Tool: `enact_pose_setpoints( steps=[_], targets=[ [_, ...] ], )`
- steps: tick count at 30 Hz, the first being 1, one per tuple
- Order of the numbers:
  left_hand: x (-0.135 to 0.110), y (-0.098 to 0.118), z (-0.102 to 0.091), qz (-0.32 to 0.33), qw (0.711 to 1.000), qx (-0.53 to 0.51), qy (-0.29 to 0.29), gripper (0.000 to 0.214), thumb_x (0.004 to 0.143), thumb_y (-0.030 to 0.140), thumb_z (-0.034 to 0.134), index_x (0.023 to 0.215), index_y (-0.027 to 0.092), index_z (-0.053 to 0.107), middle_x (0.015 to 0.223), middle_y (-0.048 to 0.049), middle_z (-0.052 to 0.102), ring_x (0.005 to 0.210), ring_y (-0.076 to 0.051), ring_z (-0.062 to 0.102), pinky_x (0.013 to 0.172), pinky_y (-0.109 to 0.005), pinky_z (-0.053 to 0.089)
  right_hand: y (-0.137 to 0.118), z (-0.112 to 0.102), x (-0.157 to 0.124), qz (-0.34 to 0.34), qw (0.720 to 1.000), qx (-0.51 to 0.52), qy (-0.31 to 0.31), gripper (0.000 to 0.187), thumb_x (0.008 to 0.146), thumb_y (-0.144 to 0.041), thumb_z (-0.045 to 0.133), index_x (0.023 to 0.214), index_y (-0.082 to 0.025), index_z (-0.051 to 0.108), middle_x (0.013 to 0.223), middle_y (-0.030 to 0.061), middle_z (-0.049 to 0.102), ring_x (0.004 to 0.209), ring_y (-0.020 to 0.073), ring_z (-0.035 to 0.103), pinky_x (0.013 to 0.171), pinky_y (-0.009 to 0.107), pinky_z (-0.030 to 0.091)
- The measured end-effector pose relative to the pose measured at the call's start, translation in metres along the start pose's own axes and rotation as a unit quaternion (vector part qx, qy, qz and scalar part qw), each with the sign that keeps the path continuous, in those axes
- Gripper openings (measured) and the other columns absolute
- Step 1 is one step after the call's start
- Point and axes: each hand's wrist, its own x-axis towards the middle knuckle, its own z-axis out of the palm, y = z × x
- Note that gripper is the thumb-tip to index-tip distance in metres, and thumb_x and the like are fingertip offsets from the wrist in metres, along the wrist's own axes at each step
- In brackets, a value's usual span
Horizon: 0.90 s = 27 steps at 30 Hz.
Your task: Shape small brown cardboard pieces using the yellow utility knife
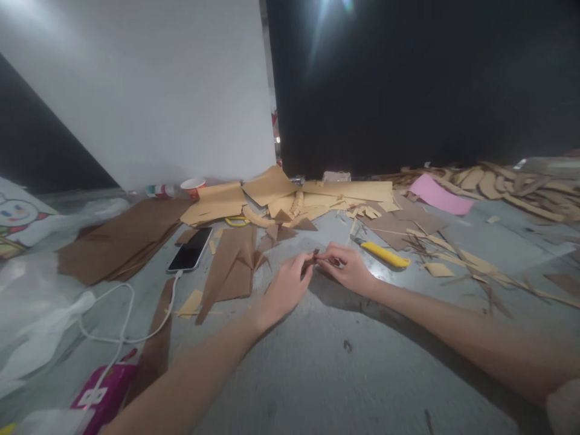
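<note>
My left hand point(286, 288) and my right hand point(346, 266) meet over the grey floor point(317, 368), fingertips pinched together on a small brown paper piece point(315, 256). Both hands rest low near the surface. A yellow utility knife point(386, 254) lies just right of my right hand. Folded brown paper sheets point(233, 266) lie to the left of my left hand.
A black phone point(191, 249) with a white cable point(118, 329) lies at left, near a pink box point(105, 394). Tan and brown paper scraps point(317, 199) pile along the wall, with a pink sheet point(440, 194), a paper cup point(193, 186) and yellow scissors point(236, 221).
</note>
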Motion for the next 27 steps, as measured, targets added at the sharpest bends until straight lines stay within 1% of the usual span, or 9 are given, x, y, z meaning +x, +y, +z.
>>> enact_pose_setpoints(
  steps=[2, 5, 9, 13, 16, 18, 22, 25, 27],
  targets=[
    [-0.0002, 0.0003, -0.0006, -0.001, 1.0, -0.002, -0.003, 0.014, 0.106, 0.021, 0.058, 0.119, 0.024, 0.062, 0.124, -0.0054, 0.076, 0.114, -0.02, 0.073, 0.1, -0.033, 0.055, 0.0031, -0.0002, 0.0007, 0.032, 0.999, 0.014, -0.008, 0.029, 0.102, -0.046, 0.066, 0.094, -0.021, 0.079, 0.075, 0.0016, 0.059, 0.068, 0.0163, 0.052, 0.064, 0.03, 0.042],
    [-0.0005, 0.0018, -0.0017, -0.007, 1.0, 0.004, -0.012, 0.014, 0.105, 0.022, 0.058, 0.118, 0.025, 0.063, 0.123, -0.0057, 0.076, 0.116, -0.021, 0.073, 0.101, -0.035, 0.055, 0.0077, -0.0007, 0.0017, 0.081, 0.996, 0.029, -0.027, 0.032, 0.1, -0.05, 0.067, 0.092, -0.021, 0.078, 0.078, 0.0014, 0.063, 0.069, 0.0158, 0.053, 0.065, 0.029, 0.042],
    [-0.0004, 0.0039, -0.0022, -0.01, 1.0, 0.003, -0.005, 0.012, 0.105, 0.023, 0.059, 0.117, 0.025, 0.063, 0.119, -0.0057, 0.077, 0.111, -0.021, 0.074, 0.098, -0.035, 0.056, 0.0104, -0.001, 0.0026, 0.114, 0.992, 0.032, -0.051, 0.04, 0.101, -0.054, 0.064, 0.083, -0.019, 0.073, 0.077, 0.0011, 0.064, 0.07, 0.0155, 0.052, 0.064, 0.028, 0.042],
    [0.0005, 0.0061, -0.0034, -0.022, 1.0, 0.016, -0.002, 0.013, 0.102, 0.022, 0.063, 0.115, 0.026, 0.063, 0.116, -0.0043, 0.077, 0.108, -0.022, 0.074, 0.094, -0.034, 0.055, 0.0087, -0.0003, 0.0028, 0.101, 0.994, 0.02, -0.049, 0.036, 0.102, -0.051, 0.063, 0.088, -0.021, 0.076, 0.077, 0.0006, 0.064, 0.07, 0.0155, 0.053, 0.065, 0.028, 0.043],
    [0.0012, 0.0071, -0.0052, -0.04, 0.998, 0.044, -0.021, 0.019, 0.096, 0.021, 0.07, 0.113, 0.027, 0.064, 0.113, -0.0036, 0.078, 0.107, -0.025, 0.074, 0.091, -0.036, 0.055, 0.0066, 0.0001, 0.0025, 0.09, 0.995, 0.016, -0.046, 0.034, 0.102, -0.051, 0.063, 0.092, -0.022, 0.078, 0.078, 0.001, 0.065, 0.071, 0.0162, 0.055, 0.066, 0.028, 0.044],
    [0.0018, 0.0071, -0.006, -0.044, 0.997, 0.054, -0.03, 0.018, 0.096, 0.021, 0.07, 0.112, 0.026, 0.065, 0.111, -0.0036, 0.078, 0.106, -0.025, 0.074, 0.09, -0.036, 0.055, 0.006, -0.0004, 0.0023, 0.097, 0.994, 0.027, -0.035, 0.036, 0.102, -0.053, 0.062, 0.091, -0.021, 0.076, 0.078, 0.0014, 0.066, 0.072, 0.0168, 0.057, 0.066, 0.028, 0.045],
    [0.0039, 0.0064, -0.0064, -0.027, 0.999, 0.039, -0.005, 0.016, 0.102, 0.031, 0.066, 0.116, 0.024, 0.066, 0.114, -0.0056, 0.077, 0.108, -0.024, 0.072, 0.094, -0.036, 0.054, 0.0061, -0.0028, 0.002, 0.1, 0.994, 0.045, 0.012, 0.041, 0.106, -0.054, 0.054, 0.085, -0.021, 0.069, 0.079, 0.0026, 0.067, 0.075, 0.0184, 0.06, 0.069, 0.029, 0.047],
    [0.0059, 0.0064, -0.0069, -0.019, 1.0, 0.023, 0.003, 0.021, 0.108, 0.039, 0.056, 0.112, 0.022, 0.068, 0.109, -0.0057, 0.076, 0.103, -0.023, 0.071, 0.094, -0.036, 0.054, 0.0052, -0.0037, 0.0017, 0.087, 0.995, 0.038, 0.007, 0.041, 0.107, -0.051, 0.053, 0.085, -0.021, 0.07, 0.083, 0.0038, 0.069, 0.08, 0.0197, 0.064, 0.074, 0.031, 0.049],
    [0.0067, 0.0066, -0.0076, -0.03, 0.999, 0.017, -0.001, 0.026, 0.11, 0.041, 0.05, 0.113, 0.023, 0.07, 0.109, -0.0062, 0.077, 0.103, -0.023, 0.072, 0.095, -0.036, 0.054, 0.0042, -0.0032, 0.0016, 0.08, 0.997, 0.024, -0.003, 0.037, 0.107, -0.049, 0.054, 0.088, -0.022, 0.071, 0.084, 0.0039, 0.07, 0.08, 0.0198, 0.064, 0.075, 0.031, 0.049]
  ],
)
